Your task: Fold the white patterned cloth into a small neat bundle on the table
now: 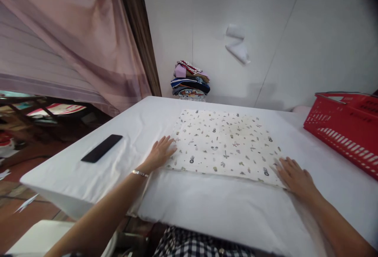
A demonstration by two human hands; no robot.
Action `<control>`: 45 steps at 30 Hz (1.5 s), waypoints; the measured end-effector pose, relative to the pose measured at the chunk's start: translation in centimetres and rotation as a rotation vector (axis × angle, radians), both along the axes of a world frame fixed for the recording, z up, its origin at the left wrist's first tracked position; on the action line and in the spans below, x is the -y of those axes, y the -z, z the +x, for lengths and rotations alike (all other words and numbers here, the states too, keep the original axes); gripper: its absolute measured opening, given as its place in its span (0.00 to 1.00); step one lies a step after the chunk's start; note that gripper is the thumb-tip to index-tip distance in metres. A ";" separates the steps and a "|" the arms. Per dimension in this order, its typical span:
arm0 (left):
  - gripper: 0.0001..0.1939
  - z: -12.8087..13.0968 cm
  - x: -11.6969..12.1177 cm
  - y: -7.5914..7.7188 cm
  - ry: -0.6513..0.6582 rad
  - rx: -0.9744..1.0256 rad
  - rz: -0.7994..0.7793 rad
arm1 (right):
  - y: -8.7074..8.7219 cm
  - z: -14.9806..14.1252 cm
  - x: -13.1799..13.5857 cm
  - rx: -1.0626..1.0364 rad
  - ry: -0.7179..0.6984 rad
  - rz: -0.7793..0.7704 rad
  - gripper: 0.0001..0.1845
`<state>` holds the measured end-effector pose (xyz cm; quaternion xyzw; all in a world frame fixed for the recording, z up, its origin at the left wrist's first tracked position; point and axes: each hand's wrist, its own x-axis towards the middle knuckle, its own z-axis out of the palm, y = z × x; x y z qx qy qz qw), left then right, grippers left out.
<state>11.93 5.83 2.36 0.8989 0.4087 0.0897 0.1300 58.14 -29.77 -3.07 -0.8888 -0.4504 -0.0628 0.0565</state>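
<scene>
A cream cloth [224,142] with small printed figures lies spread flat on the white-covered table [212,198]. My left hand [161,152] rests palm down at the cloth's left edge, near its front corner, fingers stretched out. At the front right corner, my right hand [297,176] lies flat with its fingertips on the cloth's edge. Neither hand grips anything. A silver bracelet [139,173] circles my left wrist.
A dark phone-like slab [102,148] lies on the table at the left. At the right stands a red plastic basket [342,131]. Folded clothes [191,79] are stacked beyond the far edge, by the white wall. A pink curtain [88,32] hangs at the left.
</scene>
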 end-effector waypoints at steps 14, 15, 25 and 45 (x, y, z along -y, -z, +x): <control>0.21 -3.1 3.3 -2.3 -0.527 0.345 -0.223 | -2.8 -1.4 1.8 -0.390 0.287 0.322 0.36; 0.20 -3.5 3.5 -2.4 -0.530 0.345 -0.236 | -3.0 -1.4 1.9 -0.408 0.342 0.330 0.36; 0.17 -4.4 5.9 -2.6 -0.473 0.113 -0.207 | -4.3 -2.6 1.8 -0.387 0.482 0.293 0.34; 0.11 -2.9 5.5 -2.4 -0.535 0.157 -0.212 | -3.3 -2.2 2.3 -0.145 0.232 0.040 0.35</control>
